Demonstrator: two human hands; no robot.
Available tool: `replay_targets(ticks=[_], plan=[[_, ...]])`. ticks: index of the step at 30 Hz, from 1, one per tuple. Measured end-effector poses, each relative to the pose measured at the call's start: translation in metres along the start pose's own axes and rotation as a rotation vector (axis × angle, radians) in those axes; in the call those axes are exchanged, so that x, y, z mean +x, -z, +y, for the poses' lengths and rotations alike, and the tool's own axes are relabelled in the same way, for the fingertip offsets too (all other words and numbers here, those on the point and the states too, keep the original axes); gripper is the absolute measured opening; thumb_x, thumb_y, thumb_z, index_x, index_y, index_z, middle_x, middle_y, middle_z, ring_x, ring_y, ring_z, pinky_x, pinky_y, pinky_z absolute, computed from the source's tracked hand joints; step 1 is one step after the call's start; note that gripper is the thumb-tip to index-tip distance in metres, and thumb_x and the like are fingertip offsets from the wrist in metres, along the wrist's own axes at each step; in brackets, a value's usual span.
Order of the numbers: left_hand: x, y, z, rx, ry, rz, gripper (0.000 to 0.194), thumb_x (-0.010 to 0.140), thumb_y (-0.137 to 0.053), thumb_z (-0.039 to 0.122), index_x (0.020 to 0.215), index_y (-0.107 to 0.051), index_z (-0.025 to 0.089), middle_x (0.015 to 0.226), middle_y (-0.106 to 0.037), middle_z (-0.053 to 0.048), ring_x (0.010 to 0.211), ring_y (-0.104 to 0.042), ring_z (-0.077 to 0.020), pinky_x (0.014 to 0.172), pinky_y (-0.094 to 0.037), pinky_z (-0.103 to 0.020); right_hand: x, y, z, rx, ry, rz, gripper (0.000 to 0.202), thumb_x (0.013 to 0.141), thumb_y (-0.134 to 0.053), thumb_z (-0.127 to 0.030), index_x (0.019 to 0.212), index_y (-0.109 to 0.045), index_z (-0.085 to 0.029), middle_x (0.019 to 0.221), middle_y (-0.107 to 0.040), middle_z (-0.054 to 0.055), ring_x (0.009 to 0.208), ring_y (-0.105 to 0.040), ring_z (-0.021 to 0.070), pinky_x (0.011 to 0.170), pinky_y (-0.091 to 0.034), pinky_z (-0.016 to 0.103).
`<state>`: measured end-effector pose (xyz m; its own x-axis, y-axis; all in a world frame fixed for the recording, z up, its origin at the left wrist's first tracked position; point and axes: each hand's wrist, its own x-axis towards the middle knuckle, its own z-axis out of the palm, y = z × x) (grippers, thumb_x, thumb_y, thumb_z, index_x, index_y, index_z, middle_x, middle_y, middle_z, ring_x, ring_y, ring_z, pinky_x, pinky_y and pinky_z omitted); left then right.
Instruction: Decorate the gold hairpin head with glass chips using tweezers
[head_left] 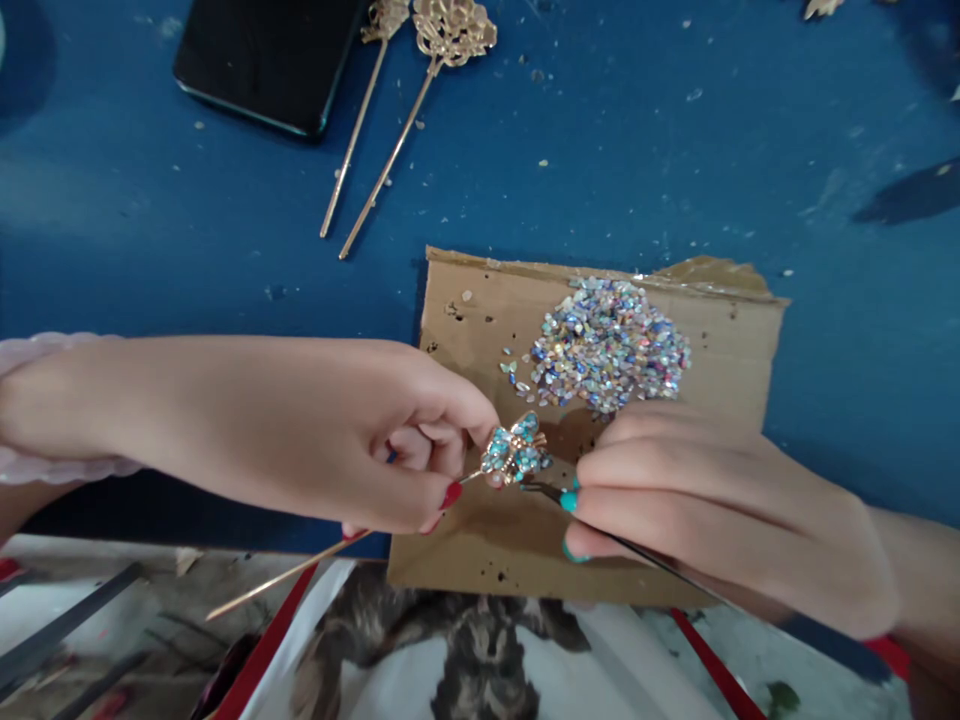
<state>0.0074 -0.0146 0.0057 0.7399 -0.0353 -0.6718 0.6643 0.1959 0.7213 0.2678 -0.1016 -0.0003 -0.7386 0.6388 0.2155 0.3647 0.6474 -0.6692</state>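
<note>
My left hand is closed around the gold stem of a hairpin. The pin's head, a butterfly-like ornament set with turquoise and clear stones, sticks out past the fingertips above the cardboard. From the right, my right hand pinches dark tweezers; their tip is at the ornament's lower right edge. Whether the tip holds a stone is too small to tell. Behind the right fingers, a pile of small multicoloured stones lies on the cardboard sheet, with a few loose stones at its left.
Two gold hairpins with openwork heads lie on the blue table beyond the cardboard. Left of them is a black phone. A gold piece shows at the top right. The table's near edge runs below my left wrist.
</note>
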Motion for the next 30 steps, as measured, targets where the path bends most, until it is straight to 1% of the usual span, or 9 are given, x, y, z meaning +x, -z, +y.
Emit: replay_targets(ticks=[5, 6, 7, 14, 17, 20, 21, 24, 30], plan=[[-0.002, 0.000, 0.007, -0.015, -0.009, 0.005, 0.018, 0.078, -0.054, 0.007, 0.079, -0.063, 0.023, 0.062, -0.061, 0.007, 0.051, -0.061, -0.0091, 0.041, -0.039, -0.011, 0.001, 0.002, -0.001, 0.019, -0.031, -0.012, 0.002, 0.099, -0.060, -0.017, 0.098, -0.059, -0.016, 0.090, -0.072, 0.004, 0.083, -0.064, 0.0127, 0.073, -0.055, 0.030], [-0.002, -0.001, 0.010, -0.006, 0.049, 0.022, 0.020, 0.080, -0.051, 0.006, 0.079, -0.062, 0.022, 0.062, -0.061, 0.006, 0.053, -0.062, -0.0094, 0.044, -0.040, -0.011, 0.001, 0.002, -0.001, 0.025, -0.034, -0.012, 0.002, 0.099, -0.060, -0.016, 0.097, -0.059, -0.016, 0.089, -0.071, 0.004, 0.083, -0.064, 0.0126, 0.073, -0.054, 0.030], [-0.003, -0.001, 0.013, 0.004, 0.062, 0.032, 0.020, 0.079, -0.050, 0.005, 0.077, -0.062, 0.022, 0.061, -0.059, 0.006, 0.053, -0.061, -0.0094, 0.044, -0.039, -0.011, 0.001, 0.002, -0.001, 0.029, -0.034, -0.011, 0.002, 0.098, -0.061, -0.015, 0.098, -0.059, -0.015, 0.089, -0.071, 0.004, 0.083, -0.064, 0.0127, 0.073, -0.054, 0.031], [-0.003, -0.002, 0.020, 0.005, 0.106, 0.024, 0.017, 0.080, -0.051, 0.007, 0.077, -0.061, 0.021, 0.060, -0.059, 0.007, 0.054, -0.062, -0.0107, 0.044, -0.037, -0.013, 0.003, -0.002, 0.000, 0.033, -0.037, 0.004, 0.005, 0.096, -0.063, -0.012, 0.097, -0.058, -0.014, 0.089, -0.070, 0.004, 0.084, -0.062, 0.0126, 0.075, -0.053, 0.031], [-0.002, -0.001, 0.016, 0.016, 0.103, 0.024, 0.016, 0.081, -0.051, 0.008, 0.077, -0.061, 0.021, 0.059, -0.057, 0.007, 0.053, -0.060, -0.0100, 0.044, -0.037, -0.012, 0.002, -0.001, -0.003, 0.030, -0.033, 0.009, 0.006, 0.095, -0.064, -0.010, 0.097, -0.059, -0.013, 0.090, -0.070, 0.005, 0.084, -0.061, 0.0129, 0.075, -0.054, 0.031], [-0.002, 0.000, 0.008, 0.026, 0.041, 0.012, 0.013, 0.082, -0.052, 0.011, 0.080, -0.060, 0.021, 0.063, -0.060, 0.006, 0.054, -0.060, -0.0101, 0.044, -0.039, -0.012, 0.001, 0.000, -0.005, 0.027, -0.045, 0.009, 0.005, 0.095, -0.064, -0.011, 0.097, -0.060, -0.012, 0.090, -0.070, 0.006, 0.085, -0.061, 0.0133, 0.076, -0.054, 0.032], [-0.002, 0.000, 0.004, 0.016, -0.008, 0.004, 0.012, 0.083, -0.053, 0.012, 0.080, -0.060, 0.021, 0.064, -0.060, 0.005, 0.053, -0.059, -0.0100, 0.043, -0.039, -0.012, 0.001, 0.000, -0.005, 0.023, -0.046, 0.017, 0.005, 0.095, -0.065, -0.011, 0.097, -0.060, -0.012, 0.090, -0.070, 0.006, 0.085, -0.061, 0.0133, 0.076, -0.054, 0.032], [-0.002, 0.001, -0.004, 0.028, -0.034, 0.000, 0.011, 0.086, -0.053, 0.015, 0.082, -0.061, 0.021, 0.066, -0.063, 0.005, 0.053, -0.060, -0.0099, 0.043, -0.041, -0.011, 0.000, 0.000, -0.002, 0.008, -0.014, 0.009, 0.004, 0.095, -0.064, -0.012, 0.096, -0.060, -0.013, 0.089, -0.070, 0.005, 0.085, -0.062, 0.0131, 0.076, -0.055, 0.031], [-0.003, 0.001, -0.005, 0.042, -0.056, 0.004, 0.012, 0.086, -0.053, 0.015, 0.083, -0.062, 0.022, 0.065, -0.062, 0.005, 0.054, -0.061, -0.0089, 0.043, -0.041, -0.009, 0.002, 0.000, 0.001, -0.002, 0.000, 0.020, 0.005, 0.095, -0.064, -0.010, 0.096, -0.060, -0.013, 0.088, -0.071, 0.005, 0.081, -0.062, 0.0129, 0.073, -0.055, 0.031]])
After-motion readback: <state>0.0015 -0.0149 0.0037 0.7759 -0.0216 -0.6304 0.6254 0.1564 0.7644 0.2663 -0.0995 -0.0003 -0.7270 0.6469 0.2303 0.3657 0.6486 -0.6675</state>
